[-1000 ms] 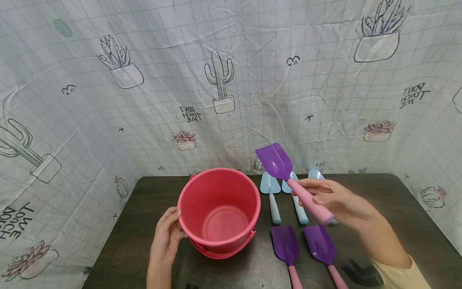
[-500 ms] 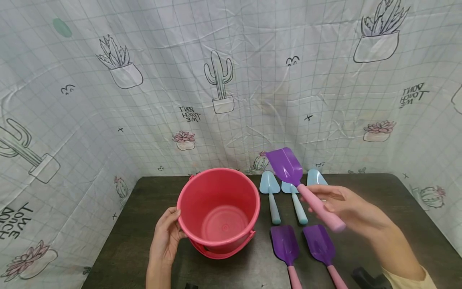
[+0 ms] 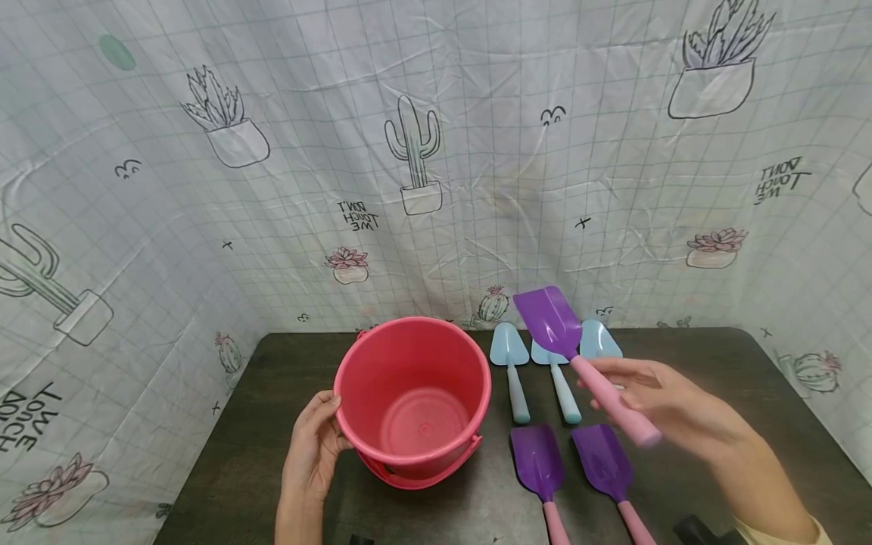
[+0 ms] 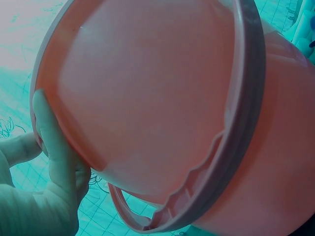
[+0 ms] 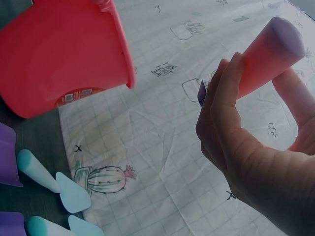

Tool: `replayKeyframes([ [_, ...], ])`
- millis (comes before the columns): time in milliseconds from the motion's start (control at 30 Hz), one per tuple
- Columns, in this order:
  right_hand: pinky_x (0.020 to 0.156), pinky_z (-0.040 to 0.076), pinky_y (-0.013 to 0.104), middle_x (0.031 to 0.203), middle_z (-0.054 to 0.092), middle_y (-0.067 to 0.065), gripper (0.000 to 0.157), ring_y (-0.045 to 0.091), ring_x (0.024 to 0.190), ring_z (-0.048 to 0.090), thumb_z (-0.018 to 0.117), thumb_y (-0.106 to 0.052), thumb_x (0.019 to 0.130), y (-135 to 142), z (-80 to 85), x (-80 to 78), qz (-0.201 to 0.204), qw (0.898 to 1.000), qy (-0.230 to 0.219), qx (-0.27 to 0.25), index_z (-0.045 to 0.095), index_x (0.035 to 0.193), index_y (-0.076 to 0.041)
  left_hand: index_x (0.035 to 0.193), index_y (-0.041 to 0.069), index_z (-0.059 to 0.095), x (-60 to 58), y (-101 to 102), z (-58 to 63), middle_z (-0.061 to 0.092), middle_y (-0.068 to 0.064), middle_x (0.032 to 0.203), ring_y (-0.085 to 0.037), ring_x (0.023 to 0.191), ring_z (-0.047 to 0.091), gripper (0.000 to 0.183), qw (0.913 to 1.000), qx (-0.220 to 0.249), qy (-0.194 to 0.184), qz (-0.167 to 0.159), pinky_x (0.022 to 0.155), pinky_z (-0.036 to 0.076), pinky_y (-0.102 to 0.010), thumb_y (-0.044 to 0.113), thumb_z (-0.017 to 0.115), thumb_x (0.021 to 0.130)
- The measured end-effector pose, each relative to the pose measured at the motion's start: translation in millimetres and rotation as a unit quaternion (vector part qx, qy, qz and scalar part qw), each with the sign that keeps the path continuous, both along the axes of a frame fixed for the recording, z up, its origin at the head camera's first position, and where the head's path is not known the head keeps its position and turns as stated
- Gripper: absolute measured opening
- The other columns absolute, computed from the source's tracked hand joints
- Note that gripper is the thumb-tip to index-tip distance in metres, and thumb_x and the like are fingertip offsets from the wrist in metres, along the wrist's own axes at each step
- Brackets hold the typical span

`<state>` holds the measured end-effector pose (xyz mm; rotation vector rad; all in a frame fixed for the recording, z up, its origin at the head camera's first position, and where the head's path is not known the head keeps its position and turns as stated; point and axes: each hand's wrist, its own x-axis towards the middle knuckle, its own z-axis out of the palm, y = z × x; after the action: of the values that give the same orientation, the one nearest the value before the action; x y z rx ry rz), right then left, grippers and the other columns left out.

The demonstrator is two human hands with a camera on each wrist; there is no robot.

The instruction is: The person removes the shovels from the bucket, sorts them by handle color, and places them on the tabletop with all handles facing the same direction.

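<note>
A red bucket (image 3: 415, 386) stands on the dark table, its mouth tipped toward me and nothing visible inside. My left hand (image 3: 312, 439) grips its rim on the left side; the left wrist view shows the fingers (image 4: 51, 142) at that rim. Above the table on the right, my right hand (image 3: 664, 397) holds a purple toy shovel (image 3: 550, 322) by its pink handle, blade up and pointing away to the left. In the right wrist view the handle (image 5: 268, 56) is pinched between thumb and fingers, the blade mostly hidden.
Light blue trowels, one (image 3: 511, 371) left, one (image 3: 564, 393) in the middle and one (image 3: 599, 341) partly hidden, lie behind and below the held shovel. Two more purple shovels, one (image 3: 538, 462) and another (image 3: 605, 462), lie nearer me. A patterned curtain (image 3: 436, 151) rises behind the table.
My right hand has moved right and slightly down with the purple shovel, away from the bucket. The left hand and the bucket have stayed put.
</note>
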<state>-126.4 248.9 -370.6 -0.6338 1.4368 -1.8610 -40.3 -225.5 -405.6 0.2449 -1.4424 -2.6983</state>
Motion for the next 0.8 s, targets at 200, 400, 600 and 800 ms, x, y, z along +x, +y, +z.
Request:
replayKeyframes([
  [200,0.097,0.052,0.033,0.139,0.062,0.002,0.05,0.021,0.118,0.063,0.043,0.0,0.104,5,-3.8,1.9,-0.003,1.0,-0.004,-0.006,0.057,0.148,-0.018,0.102,0.004,0.056,0.2,0,0.2,0.066,-0.007,0.088,-0.012,0.068,0.069,0.011,1.0,0.0,0.001,0.0,0.056,0.06,-0.025,0.006,0.047,0.108],
  [400,0.094,0.053,0.032,0.139,0.063,0.002,0.051,0.021,0.117,0.063,0.04,0.001,0.104,9,-7.0,4.2,-0.005,1.0,0.005,-0.008,0.055,0.15,-0.015,0.102,0.004,0.056,0.5,0,-0.3,0.066,-0.007,0.088,-0.012,0.067,0.068,0.011,1.0,-0.001,0.003,0.0,0.056,0.06,-0.025,0.006,0.047,0.108],
  [600,0.095,0.05,0.03,0.137,0.064,0.003,0.049,0.02,0.119,0.061,0.044,-0.004,0.105,14,-10.5,5.5,-0.012,1.0,-0.001,0.008,0.055,0.15,-0.019,0.102,0.004,0.057,0.6,0,-0.5,0.067,-0.007,0.088,-0.012,0.068,0.069,0.013,1.0,0.0,0.005,-0.002,0.056,0.06,-0.025,0.006,0.046,0.108],
  [800,0.102,0.05,0.031,0.14,0.062,0.005,0.047,0.022,0.123,0.061,0.049,-0.003,0.104,17,-16.8,5.3,-0.004,0.999,-0.031,-0.015,0.055,0.148,-0.019,0.102,0.004,0.057,0.5,0,-1.0,0.066,-0.007,0.087,-0.012,0.067,0.069,0.012,1.0,0.002,0.007,0.0,0.055,0.06,-0.025,0.005,0.046,0.108],
])
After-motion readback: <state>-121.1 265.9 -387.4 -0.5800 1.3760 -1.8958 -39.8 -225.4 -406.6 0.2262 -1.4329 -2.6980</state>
